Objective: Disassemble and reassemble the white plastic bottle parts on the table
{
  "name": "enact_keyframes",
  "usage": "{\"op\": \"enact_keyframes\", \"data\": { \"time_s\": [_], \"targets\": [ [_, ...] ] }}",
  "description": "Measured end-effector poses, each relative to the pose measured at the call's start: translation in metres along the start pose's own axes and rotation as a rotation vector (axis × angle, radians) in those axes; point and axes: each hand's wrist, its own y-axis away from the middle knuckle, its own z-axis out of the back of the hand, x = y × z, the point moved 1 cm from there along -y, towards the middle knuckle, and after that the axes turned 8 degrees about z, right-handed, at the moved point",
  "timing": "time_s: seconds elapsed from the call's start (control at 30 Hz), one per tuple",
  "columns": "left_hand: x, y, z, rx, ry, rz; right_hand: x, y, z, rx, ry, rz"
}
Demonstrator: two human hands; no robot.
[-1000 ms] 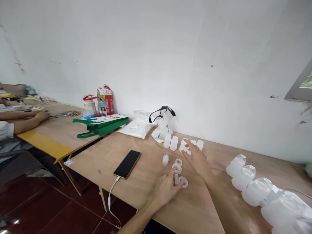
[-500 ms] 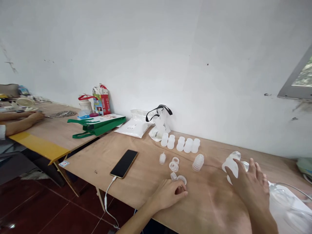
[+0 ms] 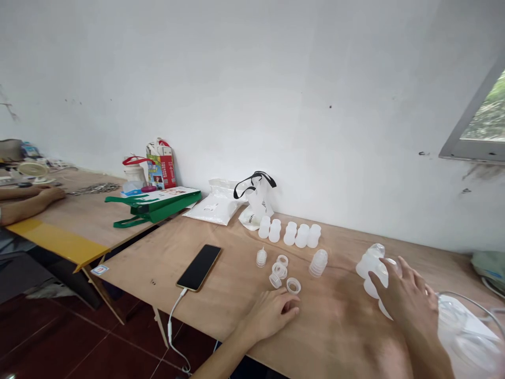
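Observation:
My left hand (image 3: 274, 314) rests on the wooden table with loosely curled fingers, the thumb apart from them and nothing visible between. Just beyond its fingertips lie a flat translucent ring (image 3: 293, 286) and a tilted ring (image 3: 275, 280). More rings (image 3: 280, 270) overlap behind these. On the right, my right hand (image 3: 412, 295) is spread beside a cluster of frosted, rounded plastic pieces (image 3: 371, 263), partly covering them. Whether its fingertips touch them I cannot tell. A stack of clear caps (image 3: 318, 263) and a small nozzle-tipped piece (image 3: 261, 257) stand between and behind the hands.
Several frosted waisted cups (image 3: 291, 233) line the back, near white bags (image 3: 216, 202). A phone (image 3: 199, 267) with a charging cable lies left. Clear bagged parts (image 3: 469, 337) sit at right. Across a gap, another table holds a green bag (image 3: 165, 208) and a co-worker's forearms (image 3: 33, 202).
The view shifts slightly. The rings by my left hand now lie farther apart, with that hand a little clear of them. My right hand stays spread by the frosted pieces, more of which show.

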Motion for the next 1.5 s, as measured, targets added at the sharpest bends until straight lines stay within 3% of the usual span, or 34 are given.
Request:
{"op": "enact_keyframes", "data": {
  "time_s": [0.2,0.5,0.77,0.9,1.03,1.17,1.23,1.37,1.5],
  "targets": [
    [-0.002,0.000,0.001,-0.008,-0.017,-0.022,-0.004,-0.005,-0.002,0.062,-0.044,-0.006],
    [-0.002,0.000,0.001,-0.005,-0.012,-0.031,-0.015,0.007,-0.004,-0.021,-0.108,0.010],
    [-0.001,0.000,0.002,0.016,-0.003,-0.035,-0.017,0.021,-0.022,0.132,-0.309,0.030],
    [-0.006,0.003,0.007,0.042,0.090,-0.034,0.011,0.025,-0.008,0.190,-0.467,0.069],
    [-0.023,0.012,0.016,0.009,0.299,-0.042,0.060,0.040,0.022,0.260,-0.759,0.195],
    [-0.041,0.024,0.027,0.037,0.355,-0.022,0.110,0.061,0.040,0.455,-1.172,0.303],
    [-0.044,0.027,0.034,0.046,0.330,0.030,0.128,0.068,0.042,0.526,-1.331,0.280],
    [-0.042,0.029,0.051,0.027,0.288,0.064,0.151,0.068,0.046,0.526,-1.259,0.214],
    [-0.041,0.030,0.065,0.023,0.243,0.058,0.161,0.062,0.058,0.608,-1.167,0.272]
  ]
}}
